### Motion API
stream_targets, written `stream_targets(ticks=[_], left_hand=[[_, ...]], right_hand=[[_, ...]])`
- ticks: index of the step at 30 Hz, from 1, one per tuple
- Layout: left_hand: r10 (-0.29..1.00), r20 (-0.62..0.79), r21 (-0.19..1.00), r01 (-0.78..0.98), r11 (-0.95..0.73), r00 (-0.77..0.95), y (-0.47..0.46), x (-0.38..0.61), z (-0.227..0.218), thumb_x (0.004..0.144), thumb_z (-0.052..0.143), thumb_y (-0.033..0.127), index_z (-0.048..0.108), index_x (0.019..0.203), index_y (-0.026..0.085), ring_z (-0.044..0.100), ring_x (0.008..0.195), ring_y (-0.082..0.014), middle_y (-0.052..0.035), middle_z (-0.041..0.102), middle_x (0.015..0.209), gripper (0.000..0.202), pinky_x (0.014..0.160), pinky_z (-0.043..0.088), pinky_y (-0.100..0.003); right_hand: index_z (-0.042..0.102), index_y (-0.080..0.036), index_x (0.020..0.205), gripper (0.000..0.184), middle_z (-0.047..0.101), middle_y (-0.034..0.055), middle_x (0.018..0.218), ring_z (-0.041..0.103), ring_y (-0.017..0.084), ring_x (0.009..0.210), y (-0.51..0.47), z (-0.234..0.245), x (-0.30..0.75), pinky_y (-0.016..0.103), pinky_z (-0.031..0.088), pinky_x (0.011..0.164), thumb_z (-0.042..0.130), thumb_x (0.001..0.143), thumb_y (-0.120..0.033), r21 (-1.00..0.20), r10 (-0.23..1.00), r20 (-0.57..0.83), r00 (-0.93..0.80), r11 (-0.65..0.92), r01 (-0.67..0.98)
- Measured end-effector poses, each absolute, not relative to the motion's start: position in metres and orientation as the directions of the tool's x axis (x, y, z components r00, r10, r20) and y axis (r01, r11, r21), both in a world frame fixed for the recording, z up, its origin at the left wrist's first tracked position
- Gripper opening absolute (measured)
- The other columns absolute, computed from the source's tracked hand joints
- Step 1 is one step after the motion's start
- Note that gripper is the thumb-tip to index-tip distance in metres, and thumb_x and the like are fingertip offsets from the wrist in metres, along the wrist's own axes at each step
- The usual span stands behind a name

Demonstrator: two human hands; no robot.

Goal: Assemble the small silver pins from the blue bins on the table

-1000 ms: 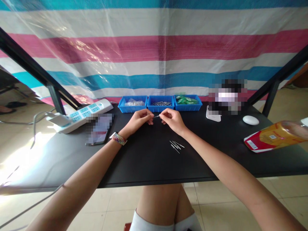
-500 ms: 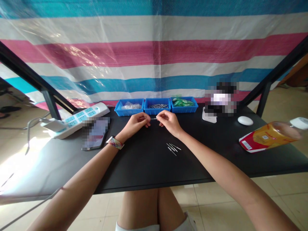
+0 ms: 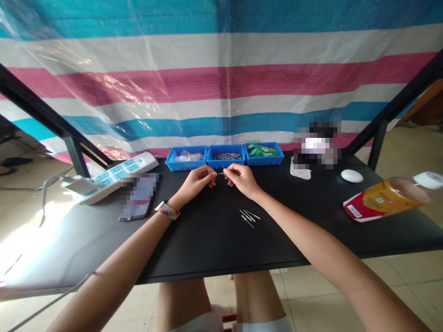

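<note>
A thin, silvery metal pin (image 3: 220, 173) runs level between my two hands, just in front of the blue bins. My left hand (image 3: 199, 182) pinches its left end between thumb and fingers. At the other end, my right hand (image 3: 240, 179) has thumb and forefinger closed on it. The fingers cover both ends of the pin. Several similar pins with a thicker collar part (image 3: 248, 216) lie in a loose bunch on the black table (image 3: 194, 244), nearer to me and below my right wrist.
Three blue bins hold clear plastic pieces (image 3: 188, 157), metal pins (image 3: 228, 157) and green packets (image 3: 261, 151). At left are a power strip (image 3: 117, 175) and a phone (image 3: 140, 196). A bottle (image 3: 387, 199), a white oval object (image 3: 352, 175) and a white case (image 3: 300, 172) stand or lie right.
My hands have come slightly closer together, so less of the pin shows between them. My knees have moved apart below the table. The view has tilted up a little.
</note>
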State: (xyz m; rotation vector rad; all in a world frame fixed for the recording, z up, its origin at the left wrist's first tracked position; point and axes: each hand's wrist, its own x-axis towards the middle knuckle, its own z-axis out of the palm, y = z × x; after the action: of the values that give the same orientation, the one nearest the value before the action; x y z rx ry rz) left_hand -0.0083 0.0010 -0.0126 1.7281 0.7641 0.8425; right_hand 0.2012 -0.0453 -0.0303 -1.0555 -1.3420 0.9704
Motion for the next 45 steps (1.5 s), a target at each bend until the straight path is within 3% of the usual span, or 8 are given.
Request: stream_targets(ticks=[5,13,19,25,30,34,37,45], left_hand=[[0.813,0.191,0.961,0.062,-0.268,0.551,0.0,-0.0083,-0.0104,0.087,0.085,0.053,0.067,0.091,0.017,0.068,0.069,-0.0163,-0.002,0.069,0.077,0.04,0.066,0.057,-0.028],[0.825,0.173,0.95,0.129,-0.283,0.538,0.0018,-0.0093,-0.0106,0.093,0.075,0.062,0.069,0.082,0.017,0.068,0.067,-0.0171,-0.005,0.072,0.074,0.047,0.066,0.057,-0.029],[0.808,0.177,0.932,0.169,-0.321,0.561,0.0018,-0.0082,-0.0123,0.098,0.067,0.067,0.07,0.082,0.016,0.067,0.066,-0.0164,-0.0057,0.072,0.073,0.053,0.065,0.056,-0.028],[0.802,0.193,0.958,0.069,-0.279,0.565,-0.0007,-0.0065,-0.0096,0.089,0.081,0.059,0.067,0.093,0.017,0.067,0.068,-0.0155,-0.0018,0.068,0.075,0.045,0.064,0.056,-0.026],[0.803,0.175,0.951,0.115,-0.288,0.57,-0.0014,-0.0076,-0.0102,0.092,0.077,0.06,0.067,0.093,0.017,0.066,0.067,-0.0152,-0.0025,0.069,0.075,0.045,0.065,0.056,-0.027],[0.809,0.169,0.936,0.165,-0.31,0.563,-0.0004,-0.0081,-0.0113,0.094,0.073,0.064,0.065,0.085,0.017,0.066,0.066,-0.0154,-0.0035,0.07,0.073,0.048,0.066,0.055,-0.028],[0.814,0.169,0.934,0.174,-0.313,0.556,0.0011,-0.0078,-0.013,0.094,0.072,0.066,0.066,0.083,0.018,0.066,0.065,-0.0158,-0.0036,0.071,0.072,0.05,0.065,0.054,-0.027],[0.804,0.197,0.904,0.213,-0.37,0.561,0.0001,-0.0074,-0.0126,0.096,0.066,0.071,0.066,0.076,0.019,0.064,0.063,-0.0161,-0.0039,0.07,0.068,0.056,0.063,0.051,-0.028]], right_hand=[[0.067,-0.02,0.08,0.047,0.069,0.0006,0.07,0.065,0.014,0.053,-0.0438,-0.0297,0.2011,0.025,0.052,0.05,0.073,0.087,-0.066,-0.971,0.972,0.234,0.034,0.232,0.049],[0.069,-0.021,0.091,0.027,0.069,-0.0016,0.081,0.067,0.013,0.058,-0.0449,-0.0297,0.2041,0.024,0.055,0.052,0.083,0.077,-0.04,-0.97,0.971,0.24,0.003,0.24,-0.034],[0.068,-0.02,0.086,0.034,0.07,-0.0004,0.079,0.066,0.013,0.056,-0.0433,-0.0331,0.2063,0.025,0.054,0.051,0.081,0.082,-0.052,-0.968,0.968,0.252,0.01,0.252,-0.004],[0.067,-0.02,0.08,0.048,0.071,0.0015,0.072,0.065,0.014,0.054,-0.0429,-0.0341,0.2073,0.026,0.054,0.051,0.077,0.085,-0.067,-0.966,0.967,0.254,0.005,0.254,0.044],[0.068,-0.02,0.082,0.045,0.07,0.0011,0.073,0.065,0.014,0.054,-0.0446,-0.0312,0.206,0.026,0.053,0.051,0.078,0.085,-0.064,-0.969,0.969,0.247,0.018,0.247,0.026],[0.069,-0.021,0.091,0.036,0.068,-0.0016,0.079,0.065,0.013,0.055,-0.0462,-0.0285,0.2055,0.025,0.053,0.051,0.085,0.076,-0.049,-0.973,0.974,0.228,0.012,0.228,-0.041],[0.068,-0.021,0.087,0.03,0.067,-0.0017,0.078,0.065,0.013,0.057,-0.0467,-0.0283,0.2054,0.025,0.053,0.051,0.084,0.075,-0.043,-0.971,0.971,0.237,-0.009,0.237,-0.036],[0.069,-0.021,0.084,0.037,0.07,0.0003,0.077,0.065,0.014,0.056,-0.0447,-0.0315,0.2059,0.026,0.054,0.051,0.082,0.08,-0.055,-0.968,0.968,0.25,-0.01,0.25,0.014]])
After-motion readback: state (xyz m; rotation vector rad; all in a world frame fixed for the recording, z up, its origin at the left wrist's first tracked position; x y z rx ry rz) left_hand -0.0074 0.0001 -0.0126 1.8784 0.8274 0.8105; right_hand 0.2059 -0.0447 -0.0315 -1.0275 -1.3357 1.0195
